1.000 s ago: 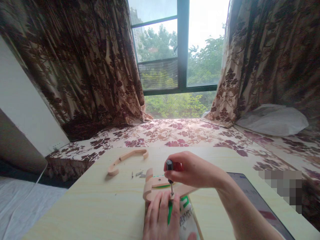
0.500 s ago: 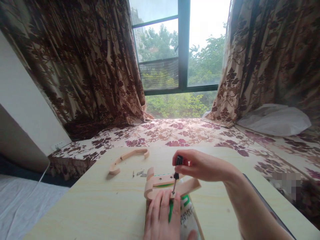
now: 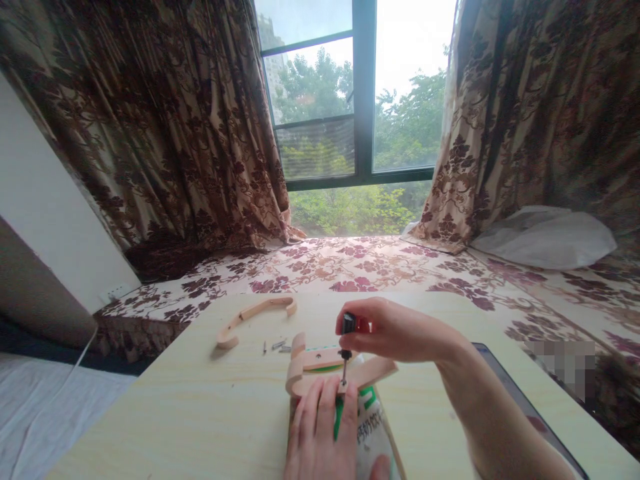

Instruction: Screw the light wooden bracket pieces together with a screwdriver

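Head view, wood (image 3: 376, 374) atop package (image 3: 371, 437), contents hidden

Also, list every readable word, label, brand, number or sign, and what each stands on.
None reads clearly enough to quote.
Printed package under the left hand: a row of dark characters, apparently Chinese, too blurred to read.
Same package: green print above that row, partly covered, not readable.
Screwdriver: no legible marking.
Dark flat device beside the right forearm: no readable text.
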A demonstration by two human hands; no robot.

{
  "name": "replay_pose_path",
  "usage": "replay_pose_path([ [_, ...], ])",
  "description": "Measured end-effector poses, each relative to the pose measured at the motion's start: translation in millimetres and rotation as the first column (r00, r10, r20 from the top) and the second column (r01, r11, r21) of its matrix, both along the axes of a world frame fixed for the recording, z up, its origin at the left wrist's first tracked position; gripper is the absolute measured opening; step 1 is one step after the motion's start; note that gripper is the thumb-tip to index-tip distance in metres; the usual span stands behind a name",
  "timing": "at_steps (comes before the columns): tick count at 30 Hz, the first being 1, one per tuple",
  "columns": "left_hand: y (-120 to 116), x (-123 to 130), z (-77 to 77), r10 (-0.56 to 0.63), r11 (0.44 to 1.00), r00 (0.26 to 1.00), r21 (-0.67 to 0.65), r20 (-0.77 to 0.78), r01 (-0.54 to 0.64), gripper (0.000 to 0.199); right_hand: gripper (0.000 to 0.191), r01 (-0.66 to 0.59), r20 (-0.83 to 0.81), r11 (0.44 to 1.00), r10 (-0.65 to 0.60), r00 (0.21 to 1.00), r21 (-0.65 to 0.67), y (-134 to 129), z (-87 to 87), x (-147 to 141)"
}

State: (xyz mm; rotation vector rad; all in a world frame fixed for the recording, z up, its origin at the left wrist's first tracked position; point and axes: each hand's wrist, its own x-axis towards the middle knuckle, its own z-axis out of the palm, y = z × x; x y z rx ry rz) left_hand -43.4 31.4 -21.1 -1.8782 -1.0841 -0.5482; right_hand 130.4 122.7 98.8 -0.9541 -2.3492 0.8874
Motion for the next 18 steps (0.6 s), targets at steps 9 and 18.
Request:
replay_pose_path([
  [9,10,19,-35.7,-0.018,0.999,0.909,0.054,0.416,-0.005,0.06,0.014,-0.017,-0.051,1.0,0.017,0.999,-0.003,-3,1.4,-5],
  [18,7,6,-36.3,0.035,0.997,0.963,-0.07,0.269,-0.017,0.057,0.011,0.072,-0.048,0.994,-0.068,0.996,0.082,-3,-1.9,-9],
])
